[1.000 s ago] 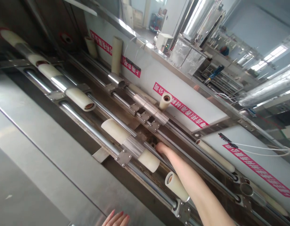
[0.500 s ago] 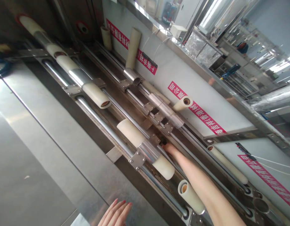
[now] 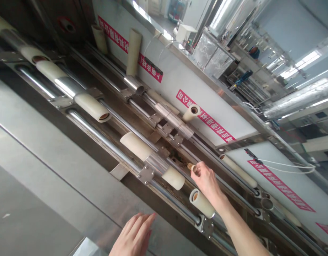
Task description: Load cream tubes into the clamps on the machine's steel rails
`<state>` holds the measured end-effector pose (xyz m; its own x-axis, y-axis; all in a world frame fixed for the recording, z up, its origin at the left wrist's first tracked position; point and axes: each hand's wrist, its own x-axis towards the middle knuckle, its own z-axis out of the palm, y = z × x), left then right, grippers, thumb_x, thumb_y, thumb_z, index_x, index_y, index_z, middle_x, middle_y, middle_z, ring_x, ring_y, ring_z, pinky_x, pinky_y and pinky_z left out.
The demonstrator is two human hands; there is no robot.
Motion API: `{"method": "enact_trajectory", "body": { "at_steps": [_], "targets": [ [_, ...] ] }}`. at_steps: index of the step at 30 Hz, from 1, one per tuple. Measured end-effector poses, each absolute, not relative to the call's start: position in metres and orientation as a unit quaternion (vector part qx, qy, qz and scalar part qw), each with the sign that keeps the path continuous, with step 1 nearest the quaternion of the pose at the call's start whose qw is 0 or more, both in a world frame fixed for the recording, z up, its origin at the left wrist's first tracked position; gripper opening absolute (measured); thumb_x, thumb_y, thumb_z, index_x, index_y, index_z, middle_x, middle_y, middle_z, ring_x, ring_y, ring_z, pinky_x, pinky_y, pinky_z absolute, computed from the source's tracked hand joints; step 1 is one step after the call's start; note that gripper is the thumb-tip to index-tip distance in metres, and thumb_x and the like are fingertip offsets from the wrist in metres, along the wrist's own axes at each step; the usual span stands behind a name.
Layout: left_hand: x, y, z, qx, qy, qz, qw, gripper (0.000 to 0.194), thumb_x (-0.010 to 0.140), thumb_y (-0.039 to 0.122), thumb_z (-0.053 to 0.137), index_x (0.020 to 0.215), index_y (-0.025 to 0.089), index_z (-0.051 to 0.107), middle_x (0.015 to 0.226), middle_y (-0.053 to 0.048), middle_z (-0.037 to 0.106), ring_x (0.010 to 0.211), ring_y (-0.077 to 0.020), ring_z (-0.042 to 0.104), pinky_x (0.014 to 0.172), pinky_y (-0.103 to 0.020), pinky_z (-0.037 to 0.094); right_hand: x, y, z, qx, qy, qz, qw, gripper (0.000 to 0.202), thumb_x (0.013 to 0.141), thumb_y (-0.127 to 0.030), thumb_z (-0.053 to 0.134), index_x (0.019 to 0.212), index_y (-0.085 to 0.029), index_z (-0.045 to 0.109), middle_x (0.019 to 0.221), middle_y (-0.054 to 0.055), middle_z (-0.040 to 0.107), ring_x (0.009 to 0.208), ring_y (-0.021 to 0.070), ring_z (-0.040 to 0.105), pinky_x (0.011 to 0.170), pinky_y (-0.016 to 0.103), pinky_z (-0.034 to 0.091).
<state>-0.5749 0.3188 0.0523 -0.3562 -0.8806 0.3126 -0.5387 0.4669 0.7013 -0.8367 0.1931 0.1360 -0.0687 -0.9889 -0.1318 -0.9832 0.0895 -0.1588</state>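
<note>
My right hand [image 3: 206,177] reaches in among the steel rods and is closed, its fingertips gripping a small tan cylindrical piece [image 3: 192,167] whose exact kind I cannot make out. Just left of that hand, a cream roller [image 3: 137,144] with a metal sleeve sits in a bracket between two rods. Below my right wrist lies a shorter cream tube [image 3: 202,202], its hollow end facing up and left. At the bottom, my left hand [image 3: 134,233] is over the metal ledge [image 3: 100,202] with its fingers stretched out and nothing in it.
Another cream roller [image 3: 90,106] is mounted at upper left. Along the far side, a white panel [image 3: 164,96] carries red lettered strips, with loose cream tubes [image 3: 134,53] leaning on it. Bolted brackets [image 3: 145,175] join the rods. Foil-wrapped pipes [image 3: 299,96] run behind.
My right hand has come up from between the rods, and the small tan piece now shows in its fingers. The left hand has moved further into view. The camera view has shifted.
</note>
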Motion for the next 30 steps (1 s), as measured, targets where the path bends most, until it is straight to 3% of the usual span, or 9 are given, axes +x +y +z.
{"method": "enact_trajectory", "body": {
  "at_steps": [4, 10, 17, 22, 30],
  "targets": [
    [-0.606, 0.306, 0.087, 0.427, -0.767, -0.329, 0.347, 0.030, 0.091, 0.019, 0.040, 0.120, 0.021, 0.048, 0.104, -0.006, 0.061, 0.093, -0.0171, 0.057, 0.080, -0.029, 0.052, -0.821, 0.249, 0.165, -0.690, 0.716, -0.049, 0.100, 0.010, 0.081, -0.024, 0.053, 0.088, -0.020, 0.048, 0.076, 0.001, 0.060, 0.067, 0.0157, 0.060, 0.061, 0.025, 0.043],
    [-0.644, 0.304, 0.118, 0.428, -0.793, -0.281, 0.331, 0.040, 0.084, 0.021, 0.056, 0.122, 0.018, 0.045, 0.107, -0.008, 0.058, 0.095, -0.0225, 0.052, 0.082, -0.040, 0.048, -0.789, 0.315, 0.196, -0.705, 0.694, -0.065, 0.133, 0.011, 0.081, -0.015, 0.054, 0.087, -0.020, 0.047, 0.082, 0.003, 0.058, 0.078, 0.0186, 0.060, 0.069, 0.028, 0.046],
    [-0.654, 0.336, 0.142, 0.411, -0.803, -0.258, 0.346, 0.029, 0.080, 0.021, 0.062, 0.108, 0.022, 0.053, 0.100, -0.004, 0.061, 0.093, -0.0215, 0.052, 0.086, -0.042, 0.037, -0.786, 0.371, 0.216, -0.686, 0.708, -0.123, 0.116, 0.012, 0.080, -0.014, 0.059, 0.085, -0.020, 0.050, 0.080, 0.002, 0.058, 0.077, 0.0187, 0.057, 0.070, 0.030, 0.046],
    [-0.659, 0.356, 0.145, 0.398, -0.813, -0.236, 0.353, 0.036, 0.078, 0.016, 0.063, 0.110, 0.021, 0.049, 0.102, -0.005, 0.060, 0.095, -0.0230, 0.052, 0.087, -0.042, 0.033, -0.792, 0.400, 0.216, -0.656, 0.728, -0.171, 0.101, 0.019, 0.073, -0.010, 0.065, 0.083, -0.019, 0.051, 0.078, 0.001, 0.058, 0.075, 0.0178, 0.056, 0.066, 0.029, 0.043],
    [-0.673, 0.375, 0.150, 0.336, -0.864, -0.226, 0.300, 0.050, 0.079, 0.016, 0.062, 0.125, 0.024, 0.044, 0.111, -0.006, 0.056, 0.100, -0.0236, 0.047, 0.089, -0.041, 0.033, -0.818, 0.452, 0.221, -0.601, 0.738, -0.265, 0.157, 0.016, 0.077, -0.014, 0.063, 0.090, -0.021, 0.056, 0.076, -0.003, 0.056, 0.069, 0.0132, 0.052, 0.065, 0.027, 0.041]
  ]
}}
